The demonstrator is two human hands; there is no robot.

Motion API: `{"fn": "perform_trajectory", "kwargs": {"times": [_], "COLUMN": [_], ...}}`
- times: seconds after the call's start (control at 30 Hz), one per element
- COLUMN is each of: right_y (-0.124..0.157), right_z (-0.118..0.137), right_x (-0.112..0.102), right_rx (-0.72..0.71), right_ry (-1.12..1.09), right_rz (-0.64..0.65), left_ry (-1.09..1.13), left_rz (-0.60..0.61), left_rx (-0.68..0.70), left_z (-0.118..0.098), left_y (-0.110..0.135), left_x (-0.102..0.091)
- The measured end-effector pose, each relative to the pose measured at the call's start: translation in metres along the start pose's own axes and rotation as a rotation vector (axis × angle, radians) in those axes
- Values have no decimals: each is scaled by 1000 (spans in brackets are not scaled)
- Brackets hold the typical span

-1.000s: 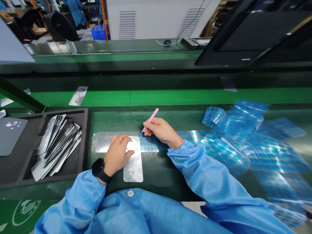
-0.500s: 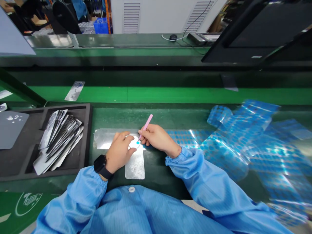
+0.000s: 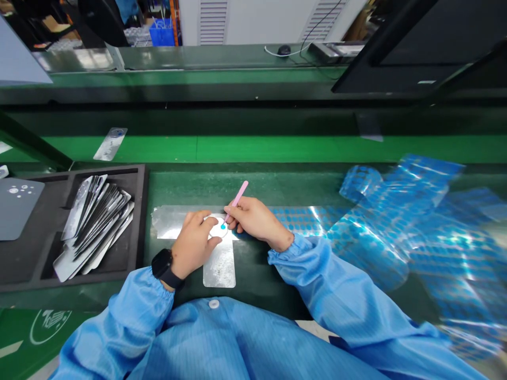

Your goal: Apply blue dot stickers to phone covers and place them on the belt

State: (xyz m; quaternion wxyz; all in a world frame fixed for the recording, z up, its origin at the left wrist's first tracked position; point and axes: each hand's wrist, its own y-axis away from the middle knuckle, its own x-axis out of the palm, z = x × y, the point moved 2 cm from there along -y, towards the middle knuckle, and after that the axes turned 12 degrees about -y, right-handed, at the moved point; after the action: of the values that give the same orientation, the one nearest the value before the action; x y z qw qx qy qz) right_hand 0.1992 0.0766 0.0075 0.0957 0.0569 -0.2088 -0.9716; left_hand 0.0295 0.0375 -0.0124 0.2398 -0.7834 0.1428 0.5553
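**A:** What's nearest?

**B:** One round button (image 3: 214,303) on a blue smock (image 3: 206,338), then two blue sleeves ending in two bare hands.

**A:** The left hand?

**B:** The left hand (image 3: 193,244), with one black wristwatch (image 3: 161,265), has its fingers curled over a white disc (image 3: 217,228). Its fingertips (image 3: 206,222) rest on the disc, but I cannot tell whether they grip it.

**A:** And the right hand?

**B:** The right hand (image 3: 253,219) is closed in a pinch around one pair of pink tweezers (image 3: 237,199), tips angled down onto the disc. One small cyan dot (image 3: 223,226) sits right at those tips, on the disc.

**A:** What's under the disc?

**B:** Two metal plates forming a T: one crosswise plate (image 3: 174,224) and one lengthwise plate (image 3: 219,269). The disc lies where they meet.

**A:** Further out?

**B:** To the left, one black foam tray (image 3: 140,221) holds one stack of metal plates (image 3: 95,227), too many to count, with one grey plate (image 3: 16,206) beside them. To the right lie loose sheets of blue dotted film (image 3: 396,232), one part curled. Beyond, one plate (image 3: 110,143) lies on a green belt (image 3: 277,150). Farthest away are one computer mouse (image 3: 283,50) and one blue crate (image 3: 162,31).
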Motion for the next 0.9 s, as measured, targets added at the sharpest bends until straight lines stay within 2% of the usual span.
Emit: {"fn": "perform_trajectory", "kwargs": {"times": [0.17, 0.57, 0.9], "right_y": [2, -1, 2], "right_z": [4, -3, -1], "right_x": [1, 1, 2], "right_rx": [18, -45, -96], "right_ry": [-4, 45, 54], "right_rz": [-2, -1, -11], "left_ry": [8, 5, -52], "left_rz": [3, 4, 60], "left_rx": [-8, 5, 37], "left_z": [0, -1, -5], "left_y": [0, 1, 0], "left_x": [0, -1, -4]}}
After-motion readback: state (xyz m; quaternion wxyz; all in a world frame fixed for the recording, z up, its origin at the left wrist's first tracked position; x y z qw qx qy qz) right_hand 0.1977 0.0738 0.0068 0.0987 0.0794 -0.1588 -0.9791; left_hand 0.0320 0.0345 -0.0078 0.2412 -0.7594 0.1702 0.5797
